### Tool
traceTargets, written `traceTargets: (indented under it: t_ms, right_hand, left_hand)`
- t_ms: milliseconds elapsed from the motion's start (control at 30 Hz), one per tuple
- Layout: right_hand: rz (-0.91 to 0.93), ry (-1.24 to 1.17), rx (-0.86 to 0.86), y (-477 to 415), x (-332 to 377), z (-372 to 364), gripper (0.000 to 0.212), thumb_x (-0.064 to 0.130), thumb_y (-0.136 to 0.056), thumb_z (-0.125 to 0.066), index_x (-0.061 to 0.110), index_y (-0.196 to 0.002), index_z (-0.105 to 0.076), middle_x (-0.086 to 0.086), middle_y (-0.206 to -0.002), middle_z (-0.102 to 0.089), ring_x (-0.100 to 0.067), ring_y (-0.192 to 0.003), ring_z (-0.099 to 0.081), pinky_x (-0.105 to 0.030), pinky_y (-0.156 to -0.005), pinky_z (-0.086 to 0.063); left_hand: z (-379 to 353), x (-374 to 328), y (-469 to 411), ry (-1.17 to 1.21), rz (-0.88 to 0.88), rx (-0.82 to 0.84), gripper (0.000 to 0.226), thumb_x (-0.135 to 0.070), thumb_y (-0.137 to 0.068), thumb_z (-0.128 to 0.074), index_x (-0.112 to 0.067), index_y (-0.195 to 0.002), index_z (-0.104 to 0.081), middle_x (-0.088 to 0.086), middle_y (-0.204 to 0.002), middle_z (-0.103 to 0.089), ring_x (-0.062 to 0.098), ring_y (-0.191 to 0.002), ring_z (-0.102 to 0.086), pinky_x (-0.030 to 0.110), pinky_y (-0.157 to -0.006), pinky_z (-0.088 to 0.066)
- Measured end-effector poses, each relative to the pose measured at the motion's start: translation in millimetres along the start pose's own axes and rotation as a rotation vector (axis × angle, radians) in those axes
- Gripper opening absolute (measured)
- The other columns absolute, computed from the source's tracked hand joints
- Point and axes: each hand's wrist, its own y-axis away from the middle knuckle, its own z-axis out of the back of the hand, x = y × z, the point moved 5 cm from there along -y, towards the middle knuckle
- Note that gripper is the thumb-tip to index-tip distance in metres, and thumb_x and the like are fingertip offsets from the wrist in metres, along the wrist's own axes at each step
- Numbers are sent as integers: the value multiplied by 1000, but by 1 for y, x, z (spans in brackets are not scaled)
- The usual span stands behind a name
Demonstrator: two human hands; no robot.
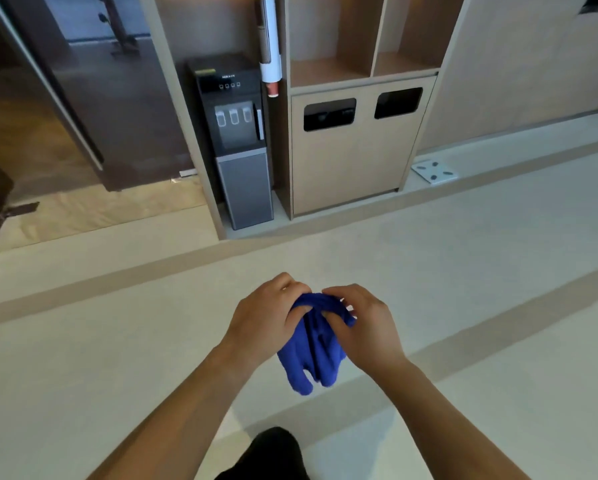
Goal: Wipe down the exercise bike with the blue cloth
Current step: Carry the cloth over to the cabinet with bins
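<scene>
A bunched blue cloth (313, 351) hangs in front of me above the pale floor, held at its top by both hands. My left hand (266, 320) grips its upper left part with curled fingers. My right hand (363, 327) pinches the upper right part, fingers closed on the fabric. The lower folds of the cloth dangle free between my wrists. No exercise bike is in view.
A black and grey water dispenser (237, 140) stands in a wooden alcove ahead, with a cup dispenser (270, 46) on the wall beside it. To its right is a wooden cabinet (353, 161) with two dark slots. A white scale (434, 172) lies on a low ledge. A dark doorway opens at the left.
</scene>
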Motion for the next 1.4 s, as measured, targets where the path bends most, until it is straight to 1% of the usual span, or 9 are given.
traceTargets:
  t_ms: [267, 567, 700, 800, 967, 1033, 1133, 1267, 1400]
  right_hand:
    - [-42, -41, -49, -223, -85, 10, 26, 18, -82, -65, 30, -105, -63, 17, -96, -63, -4, -85, -59, -25, -75, -52]
    - [-130, -53, -114, -460, -153, 54, 28, 24, -79, -70, 34, -103, -60, 19, -98, -60, -1, -89, -57, -22, -77, -50]
    - [-156, -52, -177, -538, -190, 78, 36, 26, -75, -73, 34, -106, -57, 20, -100, -57, -1, -91, -54, -21, -76, -49]
    - [-197, -76, -202, -601, -230, 98, 39, 26, -74, -74, 35, -107, -56, 20, -102, -55, 0, -93, -53, -22, -78, -49]
    - [-212, 3, -173, -690, -299, 136, 43, 28, -74, -74, 28, -112, -55, 13, -102, -53, -8, -91, -54, -23, -78, -47]
    - [-207, 26, -172, -738, -340, 166, 39, 26, -75, -73, 25, -111, -56, 11, -102, -55, -10, -89, -54, -26, -79, -48]
    - [-197, 74, -212, -804, -385, 216, 24, 19, -79, -69, 20, -102, -61, 11, -93, -57, -11, -83, -54, -26, -76, -49]
    - [-172, 129, -241, -881, -430, 268, 17, 14, -81, -66, 18, -97, -65, 10, -89, -57, -13, -82, -53, -21, -69, -43]
    - [-188, 129, -267, -950, -471, 307, 16, 8, -79, -64, 18, -91, -66, 9, -85, -57, -11, -76, -52, -11, -65, -38]
  left_hand:
    - [-25, 48, -241, 16, -22, -54, 21, -26, -92, -47, -29, -108, -59, -13, -105, -55, 8, -90, -56, 20, -70, -43]
    - [-24, 72, -507, 62, -114, -18, 21, -24, -90, -48, -31, -106, -60, -13, -104, -56, 9, -88, -56, 26, -72, -48]
    - [-34, 65, -605, 69, -172, 9, 19, -24, -89, -50, -31, -105, -60, -12, -101, -55, 9, -85, -56, 27, -69, -47]
    - [-49, 56, -684, 70, -196, 2, 19, -27, -89, -51, -32, -104, -60, -12, -98, -54, 10, -85, -55, 32, -71, -49]
    - [-80, 40, -803, 69, -211, -15, 16, -32, -88, -53, -34, -102, -60, -12, -98, -53, 9, -84, -54, 29, -70, -48]
    - [-97, 26, -867, 78, -212, -28, 14, -31, -88, -54, -33, -101, -60, -11, -97, -54, 9, -83, -54, 29, -69, -47]
    - [-113, 6, -952, 111, -209, -28, 13, -29, -88, -54, -32, -99, -59, -13, -94, -53, 7, -81, -53, 26, -68, -45]
    - [-132, -16, -1051, 145, -216, -40, 11, -28, -86, -56, -32, -96, -59, -13, -92, -54, 7, -79, -54, 30, -68, -48]
    - [-149, -34, -1135, 181, -239, -40, 12, -28, -86, -54, -34, -96, -58, -16, -91, -52, 5, -82, -55, 32, -70, -49]
